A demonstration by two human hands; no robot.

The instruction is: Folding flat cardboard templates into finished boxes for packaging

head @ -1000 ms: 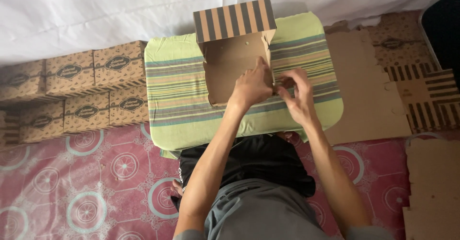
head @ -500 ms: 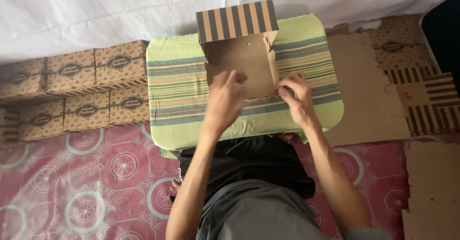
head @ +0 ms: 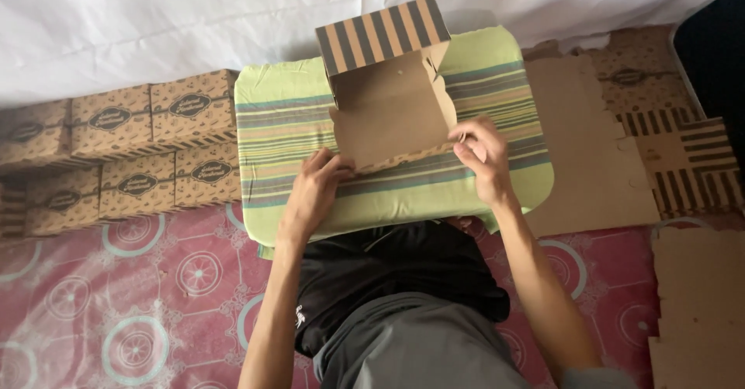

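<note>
Box (head: pixel 392 105), half folded, sat on the cushion (head: pixel 287 125).
I judged it light, bendy card; my left hand (head: pixel 314 191) and right hand (head: pixel 483 160) pinched its near corners.

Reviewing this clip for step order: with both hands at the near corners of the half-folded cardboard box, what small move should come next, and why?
Probably fold the near flap upward. The cardboard box has its striped back wall raised while its near panel lies flat on the green striped cushion. The left hand and right hand each pinch a near corner, placed to lift it.
</note>
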